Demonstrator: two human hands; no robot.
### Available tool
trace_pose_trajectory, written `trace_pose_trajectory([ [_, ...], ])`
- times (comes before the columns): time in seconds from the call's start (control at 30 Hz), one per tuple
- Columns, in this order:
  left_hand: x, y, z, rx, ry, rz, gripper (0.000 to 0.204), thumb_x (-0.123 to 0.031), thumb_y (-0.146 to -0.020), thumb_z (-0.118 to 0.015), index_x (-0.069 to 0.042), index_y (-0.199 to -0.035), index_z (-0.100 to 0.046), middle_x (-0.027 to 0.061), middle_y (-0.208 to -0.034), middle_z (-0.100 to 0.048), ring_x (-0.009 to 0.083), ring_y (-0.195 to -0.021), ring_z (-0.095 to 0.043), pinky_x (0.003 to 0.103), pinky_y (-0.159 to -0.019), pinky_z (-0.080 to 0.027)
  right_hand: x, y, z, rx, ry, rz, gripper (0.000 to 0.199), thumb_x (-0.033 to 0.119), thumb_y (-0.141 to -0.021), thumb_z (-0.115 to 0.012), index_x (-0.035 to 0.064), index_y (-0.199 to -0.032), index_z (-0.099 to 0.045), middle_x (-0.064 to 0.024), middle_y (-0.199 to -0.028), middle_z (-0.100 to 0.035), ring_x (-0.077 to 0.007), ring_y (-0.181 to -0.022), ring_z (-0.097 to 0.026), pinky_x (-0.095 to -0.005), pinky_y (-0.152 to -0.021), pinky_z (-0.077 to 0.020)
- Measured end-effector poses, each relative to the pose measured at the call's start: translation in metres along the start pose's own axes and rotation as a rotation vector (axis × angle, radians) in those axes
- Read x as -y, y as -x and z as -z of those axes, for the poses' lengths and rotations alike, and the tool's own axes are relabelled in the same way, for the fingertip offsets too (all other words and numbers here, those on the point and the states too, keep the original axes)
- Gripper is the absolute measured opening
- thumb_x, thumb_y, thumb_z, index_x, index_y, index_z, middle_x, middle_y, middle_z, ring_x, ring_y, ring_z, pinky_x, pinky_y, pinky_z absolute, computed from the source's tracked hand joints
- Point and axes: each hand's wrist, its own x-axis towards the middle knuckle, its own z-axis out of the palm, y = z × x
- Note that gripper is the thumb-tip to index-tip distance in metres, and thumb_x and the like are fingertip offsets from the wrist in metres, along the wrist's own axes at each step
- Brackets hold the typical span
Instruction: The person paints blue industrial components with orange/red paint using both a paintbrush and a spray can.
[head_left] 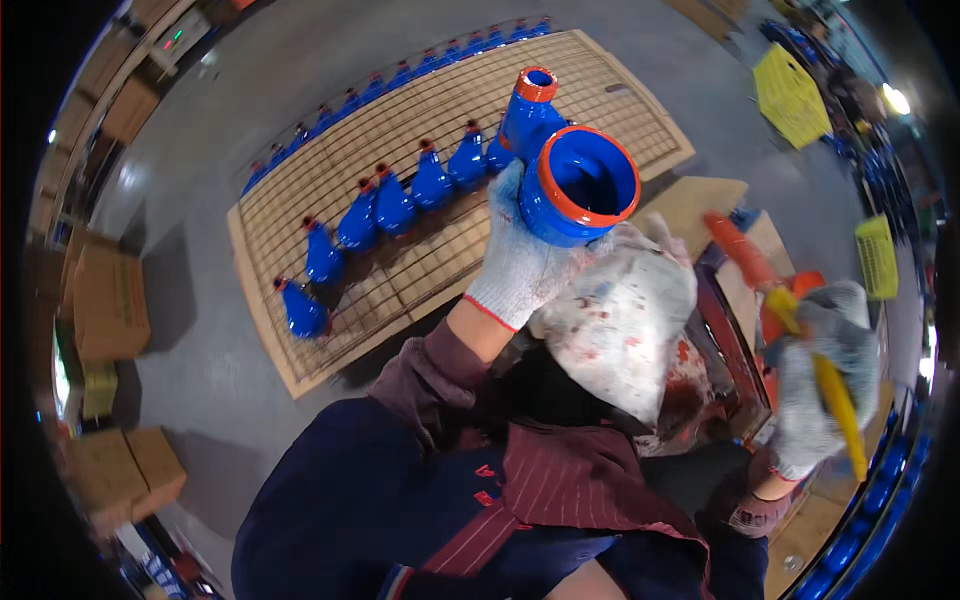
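My left hand [525, 255], in a white knit glove, grips a blue cast pipe fitting [565, 165] with orange-painted rims, lifted up in front of me with its wide mouth facing the camera. My right hand [815, 385], in a grey paint-stained glove, holds a paintbrush [785, 305] with a yellow handle and orange-coated bristles, off to the right of the fitting. A paint-spattered white cloth [620, 320] lies bunched below the fitting, between both hands.
A wire-mesh pallet [330, 170] on the floor carries two rows of blue fittings [395, 205] with orange tips. Cardboard boxes [105, 300] stand at the left. More blue parts [860, 525] line the lower right. Yellow crates [790, 95] sit at the upper right.
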Motion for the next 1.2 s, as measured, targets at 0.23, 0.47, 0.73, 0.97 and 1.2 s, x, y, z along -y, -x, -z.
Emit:
trace_pose_trajectory([
  [0.23,-0.070,0.040,0.142,-0.251,-0.297,-0.171,0.053,-0.038,-0.089,-0.059,-0.014,-0.133,-0.043,0.0093,-0.126,-0.055,0.0300,-0.110,-0.058,0.055,-0.084,-0.052,-0.050,-0.009,-0.001,-0.089,0.235,-0.303,0.027,0.014,-0.094,-0.056,-0.0057,-0.111,-0.061,-0.0083,-0.091,-0.064,-0.0149,-0.080,-0.060,-0.0264,-0.074,-0.0474],
  [0.47,-0.076,0.136,0.225,-0.805,-0.233,-0.236,0.050,-0.044,-0.082,-0.067,-0.018,-0.122,-0.050,0.0047,-0.110,-0.059,0.0233,-0.090,-0.060,0.041,-0.061,-0.051,-0.105,0.000,-0.016,-0.037,0.187,-0.426,0.030,0.020,-0.093,-0.058,-0.0051,-0.109,-0.062,-0.0073,-0.089,-0.065,-0.0144,-0.079,-0.061,-0.0279,-0.075,-0.0483],
  [0.73,-0.087,0.100,0.130,-0.449,-0.384,-0.296,0.064,-0.053,-0.084,-0.052,-0.008,-0.130,-0.047,0.0119,-0.124,-0.055,0.0233,-0.100,-0.058,0.033,-0.075,-0.051,-0.081,-0.016,-0.028,-0.017,0.207,-0.084,0.022,0.015,-0.085,-0.070,0.0029,-0.103,-0.067,-0.0044,-0.082,-0.067,-0.0116,-0.074,-0.062,-0.0260,-0.068,-0.0487],
  [0.97,-0.036,-0.002,0.033,0.113,-0.552,-0.179,0.059,-0.033,-0.086,-0.057,-0.006,-0.137,-0.042,0.0166,-0.138,-0.042,0.0338,-0.126,-0.040,0.030,-0.064,-0.040,-0.108,0.057,0.148,-0.040,0.404,-0.228,0.016,0.005,-0.095,-0.051,0.0014,-0.107,-0.062,-0.0087,-0.100,-0.066,-0.0175,-0.087,-0.067,-0.0260,-0.076,-0.0516],
  [1.2,0.070,-0.085,-0.042,0.587,-0.189,0.398,0.064,-0.023,-0.086,-0.059,0.001,-0.139,-0.034,0.0259,-0.137,-0.038,0.0372,-0.128,-0.037,0.046,-0.094,-0.048,-0.172,0.233,0.234,-0.056,0.904,-0.648,0.014,0.013,-0.083,-0.062,0.0124,-0.097,-0.059,-0.0145,-0.085,-0.065,-0.0347,-0.079,-0.063,-0.0411,-0.068,-0.0510],
])
